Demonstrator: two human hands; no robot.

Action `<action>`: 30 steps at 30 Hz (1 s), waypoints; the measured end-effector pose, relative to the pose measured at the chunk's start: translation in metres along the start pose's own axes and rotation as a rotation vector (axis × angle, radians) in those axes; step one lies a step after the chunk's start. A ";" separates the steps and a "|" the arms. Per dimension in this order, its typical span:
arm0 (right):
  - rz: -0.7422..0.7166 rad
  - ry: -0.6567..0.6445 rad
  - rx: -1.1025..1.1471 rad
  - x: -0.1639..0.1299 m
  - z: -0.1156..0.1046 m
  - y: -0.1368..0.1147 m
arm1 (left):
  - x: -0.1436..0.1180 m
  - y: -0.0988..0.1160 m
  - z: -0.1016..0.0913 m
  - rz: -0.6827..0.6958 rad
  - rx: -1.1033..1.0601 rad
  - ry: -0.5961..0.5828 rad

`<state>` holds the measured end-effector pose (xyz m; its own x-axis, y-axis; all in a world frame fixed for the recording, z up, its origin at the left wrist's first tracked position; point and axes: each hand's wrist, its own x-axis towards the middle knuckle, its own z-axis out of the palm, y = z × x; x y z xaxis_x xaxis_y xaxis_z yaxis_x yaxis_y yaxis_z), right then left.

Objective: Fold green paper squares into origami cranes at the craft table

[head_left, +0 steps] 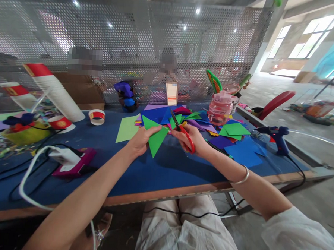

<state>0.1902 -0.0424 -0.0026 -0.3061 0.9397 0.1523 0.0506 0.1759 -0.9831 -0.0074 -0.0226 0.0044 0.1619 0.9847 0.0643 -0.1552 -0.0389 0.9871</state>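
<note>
Left hand with thumb and fingers clamped on a pointed green paper piece, right hand with fingers closed around red-handled scissors, both above a blue tabletop, near scattered coloured paper.

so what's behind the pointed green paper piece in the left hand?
Past the pointed green paper piece: flat blue paper beyond its upper edge, dark-blue tabletop around its lower tip. Whatever sits directly behind it is covered; can't tell.
</note>
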 end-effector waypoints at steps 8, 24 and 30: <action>0.063 -0.066 0.088 -0.004 0.004 0.001 | -0.010 -0.005 0.010 -0.058 0.045 -0.091; 0.054 -0.015 -0.078 -0.003 0.000 0.003 | -0.001 0.003 0.003 0.083 0.031 0.128; 0.040 -0.030 -0.124 -0.005 0.003 -0.003 | 0.002 -0.007 0.002 0.164 0.099 0.226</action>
<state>0.1886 -0.0489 -0.0009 -0.3293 0.9380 0.1085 0.1795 0.1750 -0.9681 -0.0041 -0.0202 -0.0019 -0.0799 0.9763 0.2010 -0.0642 -0.2062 0.9764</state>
